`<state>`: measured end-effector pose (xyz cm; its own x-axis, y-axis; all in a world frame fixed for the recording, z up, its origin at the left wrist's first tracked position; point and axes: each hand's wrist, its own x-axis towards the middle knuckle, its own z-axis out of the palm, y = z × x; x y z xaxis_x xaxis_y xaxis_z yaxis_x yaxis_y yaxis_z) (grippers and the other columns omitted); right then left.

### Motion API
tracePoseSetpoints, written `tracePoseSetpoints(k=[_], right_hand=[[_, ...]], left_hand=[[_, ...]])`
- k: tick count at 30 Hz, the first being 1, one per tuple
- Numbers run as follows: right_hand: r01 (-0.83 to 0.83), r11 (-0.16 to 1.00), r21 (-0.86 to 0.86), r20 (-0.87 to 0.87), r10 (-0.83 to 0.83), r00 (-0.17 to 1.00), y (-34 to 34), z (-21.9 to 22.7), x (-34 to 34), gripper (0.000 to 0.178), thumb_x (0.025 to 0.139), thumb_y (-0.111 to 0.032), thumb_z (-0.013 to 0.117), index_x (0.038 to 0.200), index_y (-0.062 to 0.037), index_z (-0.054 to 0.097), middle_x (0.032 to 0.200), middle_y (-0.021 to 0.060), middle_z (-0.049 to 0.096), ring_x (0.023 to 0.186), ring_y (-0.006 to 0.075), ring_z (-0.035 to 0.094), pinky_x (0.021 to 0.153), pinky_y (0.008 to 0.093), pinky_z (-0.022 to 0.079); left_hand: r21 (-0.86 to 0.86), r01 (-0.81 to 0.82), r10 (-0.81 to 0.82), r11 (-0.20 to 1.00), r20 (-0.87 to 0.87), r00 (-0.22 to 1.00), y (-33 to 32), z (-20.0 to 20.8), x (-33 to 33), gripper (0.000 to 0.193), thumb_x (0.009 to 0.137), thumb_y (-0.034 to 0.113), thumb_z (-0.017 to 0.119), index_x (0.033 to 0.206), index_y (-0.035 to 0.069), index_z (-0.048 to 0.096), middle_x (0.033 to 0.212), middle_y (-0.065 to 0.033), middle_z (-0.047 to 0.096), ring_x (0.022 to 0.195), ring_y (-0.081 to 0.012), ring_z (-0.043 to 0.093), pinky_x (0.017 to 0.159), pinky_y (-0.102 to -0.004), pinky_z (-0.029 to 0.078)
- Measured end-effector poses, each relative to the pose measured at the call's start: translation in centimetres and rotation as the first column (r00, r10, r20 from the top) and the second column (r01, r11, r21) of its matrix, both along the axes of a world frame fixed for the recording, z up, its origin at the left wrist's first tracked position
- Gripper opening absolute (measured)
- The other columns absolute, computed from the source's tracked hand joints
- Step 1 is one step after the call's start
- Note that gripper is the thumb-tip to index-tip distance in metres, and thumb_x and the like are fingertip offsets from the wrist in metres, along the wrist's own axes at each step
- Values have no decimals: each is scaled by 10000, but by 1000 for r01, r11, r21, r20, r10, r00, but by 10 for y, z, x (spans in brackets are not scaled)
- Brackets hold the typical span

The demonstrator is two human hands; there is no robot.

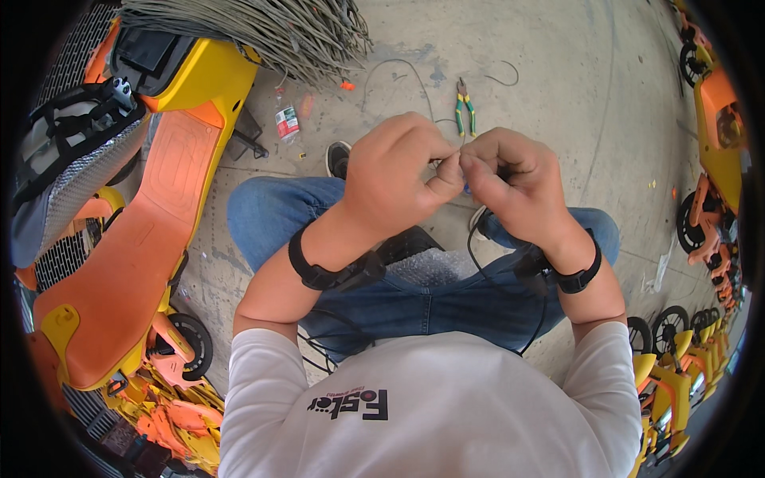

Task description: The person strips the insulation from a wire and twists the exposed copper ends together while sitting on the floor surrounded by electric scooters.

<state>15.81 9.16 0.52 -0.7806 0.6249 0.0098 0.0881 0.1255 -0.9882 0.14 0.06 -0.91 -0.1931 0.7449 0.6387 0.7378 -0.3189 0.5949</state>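
My left hand (pixel 398 171) and my right hand (pixel 518 182) meet in front of me above my crossed legs, fingertips touching. Both are closed in a pinch around a thin dark cable, of which only a tiny bit shows between the fingers. A thin grey cable (pixel 408 64) curves over the floor and runs in behind my hands; whether it is the pinched one is hidden. Just beyond my fingertips lie pliers (pixel 464 107) with green and yellow handles, jaws pointing away. Each wrist wears a black strap with a small device.
A thick bundle of grey cables (pixel 279 32) lies at the far left. Beside me on the left stands an orange and yellow scooter (pixel 171 175), with a clear bottle (pixel 286 119) on the floor near it. More scooters (pixel 721 127) line the right. A short cable offcut (pixel 510 76) lies beyond the pliers.
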Motion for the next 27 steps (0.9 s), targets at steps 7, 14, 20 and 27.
tracePoseSetpoints(k=[7, 14, 20, 27], right_hand=[[-30, 1000, 3, -33, 30, 999, -1, -2, 2, 33, 826, -24, 604, 810, -4, 625, 615, -17, 507, 553, 48, 408, 510, 227, 370], [-38, 996, -82, -17, 37, 999, 2, 2, 1, 71, 857, -43, 594, 895, 5, 629, 634, -20, 540, 558, 42, 436, 516, 227, 382], [-42, 999, -25, 1, 42, 999, 6, -1, 3, 80, 880, -62, 592, 912, -3, 636, 636, -23, 537, 563, 42, 431, 518, 226, 378], [-25, 1000, 15, -16, 25, 1000, 9, -2, 0, 75, 899, -73, 596, 915, -12, 637, 612, -47, 485, 557, 31, 388, 508, 214, 338]], left_hand=[[-121, 20, 16, 992, 290, 957, -3, 2, 1, 141, 709, -29, 692, 744, 40, 574, 695, -61, 588, 578, -158, 561, 536, -271, 457], [-262, 89, 36, 961, 436, 899, -4, 6, -18, 93, 768, 17, 696, 846, 20, 646, 756, -65, 627, 615, -147, 584, 556, -256, 470], [-122, 148, -123, 981, 191, 974, -2, 10, -10, 171, 845, 52, 668, 1012, 17, 676, 859, -66, 655, 685, -106, 599, 600, -220, 470], [-302, 222, -81, 927, 418, 905, -6, 10, -8, 145, 851, 101, 677, 970, 18, 663, 808, -95, 645, 654, -185, 624, 594, -275, 504]])
